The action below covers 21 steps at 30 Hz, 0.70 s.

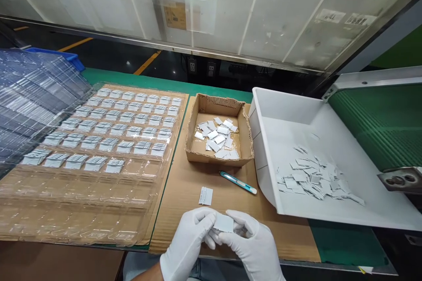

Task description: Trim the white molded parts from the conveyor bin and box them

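Both my hands wear white gloves and meet at the front edge of the cardboard-covered bench. Between them is a small flat pale-grey piece (224,223). My left hand (194,237) pinches its left side, and my right hand (249,241) grips its right side. Just beyond my fingers, a similar piece (206,196) with ridged strips along its left edge lies on the cardboard. A teal utility knife (238,182) rests to the right of that piece. The fingertips under the held piece are partly hidden.
A clear compartment tray (132,197) at left holds rows of grey pieces. Stacked clear trays (29,101) stand beyond it. A cardboard box (219,160) with loose pieces sits behind the knife. The white bin (290,118) at right holds a pile of pieces beside a green conveyor belt (382,118).
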Each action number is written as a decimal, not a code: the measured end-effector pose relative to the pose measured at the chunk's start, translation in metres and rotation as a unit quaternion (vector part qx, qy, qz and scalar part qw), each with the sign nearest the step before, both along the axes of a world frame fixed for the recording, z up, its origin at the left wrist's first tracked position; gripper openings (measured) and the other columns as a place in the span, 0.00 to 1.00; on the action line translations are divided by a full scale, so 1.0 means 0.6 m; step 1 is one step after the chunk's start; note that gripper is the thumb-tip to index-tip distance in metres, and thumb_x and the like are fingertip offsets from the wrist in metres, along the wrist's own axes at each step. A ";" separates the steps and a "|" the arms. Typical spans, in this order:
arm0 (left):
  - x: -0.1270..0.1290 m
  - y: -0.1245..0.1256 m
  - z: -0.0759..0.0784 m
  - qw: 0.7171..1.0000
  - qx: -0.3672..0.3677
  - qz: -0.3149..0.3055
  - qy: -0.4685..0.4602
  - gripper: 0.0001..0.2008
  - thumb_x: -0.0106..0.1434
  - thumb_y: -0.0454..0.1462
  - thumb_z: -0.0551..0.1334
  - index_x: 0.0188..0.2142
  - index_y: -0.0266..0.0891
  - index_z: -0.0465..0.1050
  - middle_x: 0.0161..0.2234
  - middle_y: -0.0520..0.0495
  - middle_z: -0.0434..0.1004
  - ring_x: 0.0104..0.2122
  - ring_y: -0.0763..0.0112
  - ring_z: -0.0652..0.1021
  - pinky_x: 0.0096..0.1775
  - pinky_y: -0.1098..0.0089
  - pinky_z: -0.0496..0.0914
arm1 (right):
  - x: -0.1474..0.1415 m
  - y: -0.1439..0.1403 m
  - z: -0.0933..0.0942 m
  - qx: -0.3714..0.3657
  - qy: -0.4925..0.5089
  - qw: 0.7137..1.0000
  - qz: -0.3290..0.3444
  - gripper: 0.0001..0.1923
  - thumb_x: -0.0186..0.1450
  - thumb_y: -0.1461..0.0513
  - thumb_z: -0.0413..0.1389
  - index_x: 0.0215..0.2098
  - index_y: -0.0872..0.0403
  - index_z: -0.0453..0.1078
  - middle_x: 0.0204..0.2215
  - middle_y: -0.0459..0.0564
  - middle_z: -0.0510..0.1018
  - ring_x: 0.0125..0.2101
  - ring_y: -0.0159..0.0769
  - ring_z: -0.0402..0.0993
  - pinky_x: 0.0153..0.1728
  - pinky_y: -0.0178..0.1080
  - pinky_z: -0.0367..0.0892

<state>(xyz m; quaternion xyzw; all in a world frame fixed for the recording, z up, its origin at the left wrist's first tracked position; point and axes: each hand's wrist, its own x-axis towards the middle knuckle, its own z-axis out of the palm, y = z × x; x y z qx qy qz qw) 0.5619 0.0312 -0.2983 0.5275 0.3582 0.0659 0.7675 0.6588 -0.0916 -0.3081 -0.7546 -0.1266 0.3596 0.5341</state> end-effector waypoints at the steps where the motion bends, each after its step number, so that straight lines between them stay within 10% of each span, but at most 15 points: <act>1: 0.000 -0.001 0.000 1.000 -0.004 -0.002 0.000 0.26 0.54 0.56 0.63 0.21 0.33 0.72 0.18 0.47 0.72 0.17 0.76 0.70 0.21 0.76 0.63 | 0.001 0.001 0.001 -0.001 0.004 1.000 -0.002 0.21 0.43 0.62 0.70 0.37 0.50 0.82 0.28 0.45 0.83 0.29 0.37 0.75 0.32 0.32 0.70; 21: 0.001 -0.001 0.004 0.999 -0.035 -0.001 0.013 0.26 0.52 0.57 0.65 0.21 0.33 0.72 0.15 0.48 0.72 0.15 0.76 0.71 0.19 0.77 0.63 | 0.005 0.009 0.026 0.006 0.066 0.998 -0.008 0.20 0.41 0.62 0.70 0.35 0.55 0.81 0.29 0.48 0.84 0.30 0.39 0.78 0.33 0.33 0.72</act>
